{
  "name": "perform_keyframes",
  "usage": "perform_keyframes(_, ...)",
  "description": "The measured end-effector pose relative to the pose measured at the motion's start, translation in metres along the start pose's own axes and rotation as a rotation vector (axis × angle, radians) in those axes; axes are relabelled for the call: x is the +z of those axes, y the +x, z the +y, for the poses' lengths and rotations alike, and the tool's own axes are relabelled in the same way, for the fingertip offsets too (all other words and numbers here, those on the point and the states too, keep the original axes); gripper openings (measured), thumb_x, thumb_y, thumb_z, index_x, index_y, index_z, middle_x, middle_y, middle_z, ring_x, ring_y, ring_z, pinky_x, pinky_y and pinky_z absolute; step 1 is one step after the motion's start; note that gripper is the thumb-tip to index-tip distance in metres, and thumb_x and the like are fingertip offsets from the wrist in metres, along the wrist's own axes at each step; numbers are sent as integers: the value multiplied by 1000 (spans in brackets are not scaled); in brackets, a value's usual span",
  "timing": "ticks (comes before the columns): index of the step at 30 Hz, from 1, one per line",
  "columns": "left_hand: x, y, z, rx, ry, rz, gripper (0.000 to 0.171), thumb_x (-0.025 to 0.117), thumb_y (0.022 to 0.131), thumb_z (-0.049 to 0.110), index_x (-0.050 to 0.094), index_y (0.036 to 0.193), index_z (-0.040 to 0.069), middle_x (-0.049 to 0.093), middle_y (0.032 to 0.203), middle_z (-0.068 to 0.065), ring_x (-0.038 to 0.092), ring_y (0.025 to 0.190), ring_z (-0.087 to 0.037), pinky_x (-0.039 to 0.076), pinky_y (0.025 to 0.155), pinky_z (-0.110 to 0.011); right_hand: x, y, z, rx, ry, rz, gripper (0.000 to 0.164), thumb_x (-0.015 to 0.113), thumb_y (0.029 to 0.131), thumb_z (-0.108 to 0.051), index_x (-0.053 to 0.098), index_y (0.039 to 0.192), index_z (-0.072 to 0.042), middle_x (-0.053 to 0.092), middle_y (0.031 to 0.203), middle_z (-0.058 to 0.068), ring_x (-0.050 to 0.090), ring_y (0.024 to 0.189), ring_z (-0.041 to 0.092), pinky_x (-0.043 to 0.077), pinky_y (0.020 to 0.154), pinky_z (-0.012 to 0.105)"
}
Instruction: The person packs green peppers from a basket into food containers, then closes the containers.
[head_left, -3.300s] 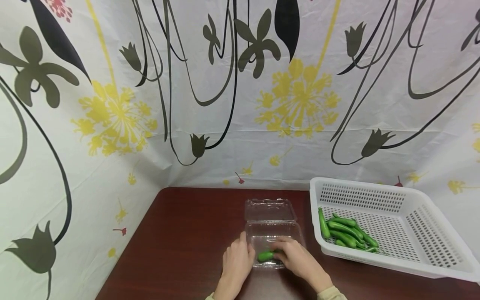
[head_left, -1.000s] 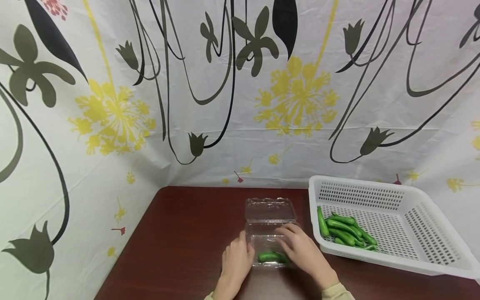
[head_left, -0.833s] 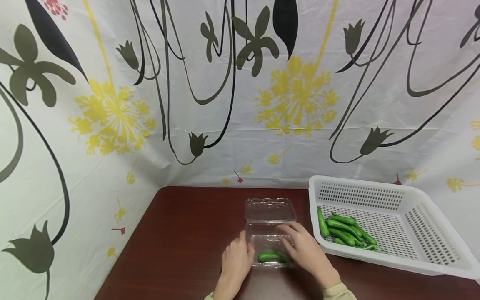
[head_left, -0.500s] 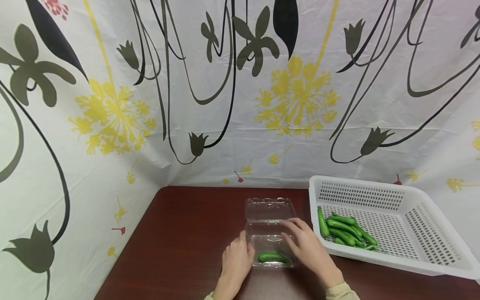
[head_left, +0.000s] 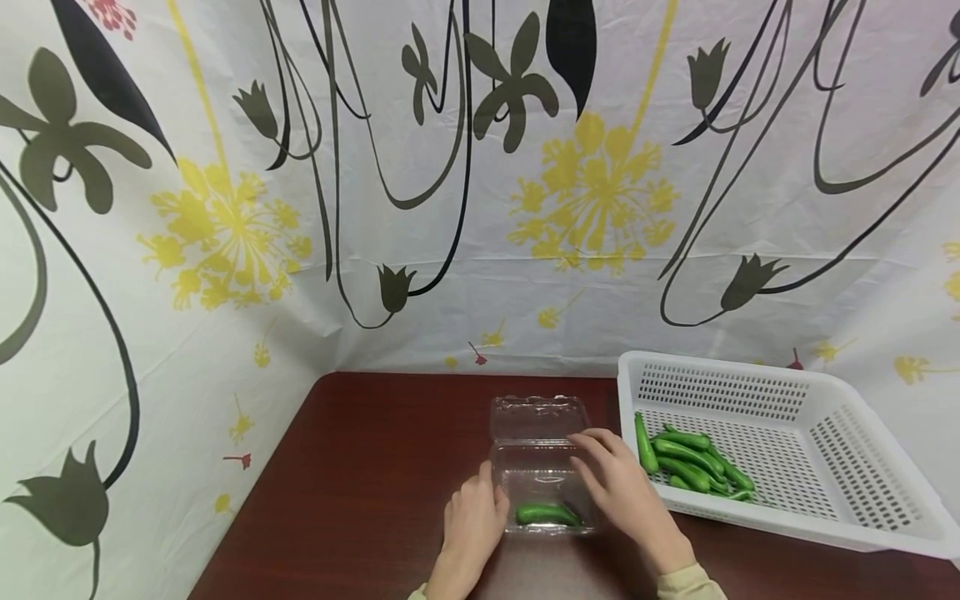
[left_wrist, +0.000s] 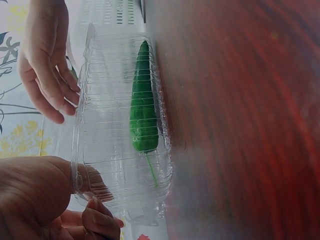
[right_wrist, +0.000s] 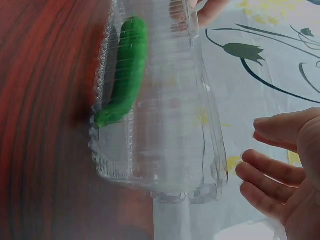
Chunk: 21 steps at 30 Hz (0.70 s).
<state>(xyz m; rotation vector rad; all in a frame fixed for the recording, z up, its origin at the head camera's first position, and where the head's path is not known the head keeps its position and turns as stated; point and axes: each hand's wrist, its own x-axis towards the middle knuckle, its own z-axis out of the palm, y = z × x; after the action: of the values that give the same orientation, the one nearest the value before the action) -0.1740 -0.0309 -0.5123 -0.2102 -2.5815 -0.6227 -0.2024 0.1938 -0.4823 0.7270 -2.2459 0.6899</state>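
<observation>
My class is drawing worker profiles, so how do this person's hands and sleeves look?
The left hand and right hand are bare, with no gloves or rings showing. The right sleeve is pale beige and plain; only a sliver of the matching left sleeve shows.

Green pepper (head_left: 547, 514), red-brown table (head_left: 390, 467), white basket (head_left: 750, 518), white cloth (head_left: 420, 237) (yellow-flowered).

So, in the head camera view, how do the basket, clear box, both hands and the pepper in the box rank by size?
1. White basket
2. Clear box, lid included
3. Left hand and right hand: too alike to rank
4. Green pepper
</observation>
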Motion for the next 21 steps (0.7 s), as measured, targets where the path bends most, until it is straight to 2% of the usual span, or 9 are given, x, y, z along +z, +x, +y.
perform_keyframes(10, 0, 1, 0, -15, -11, -41, 36, 71, 82, 5, 65, 114, -7, 67, 72, -12, 61, 49, -21, 42, 40, -27, -6, 0, 8, 32, -3, 56, 33, 79, 80, -1, 72, 113, -3, 66, 109, 9, 63, 100, 27, 48, 87, 43)
perform_keyframes(21, 0, 1, 0, -10, -7, -23, 35, 71, 81, 6, 65, 113, -7, 66, 71, -12, 61, 49, -23, 42, 40, -29, -14, 2, 15, 50, -11, 104, 34, 78, 79, 5, 71, 112, -1, 65, 110, 12, 63, 100, 29, 45, 88, 40)
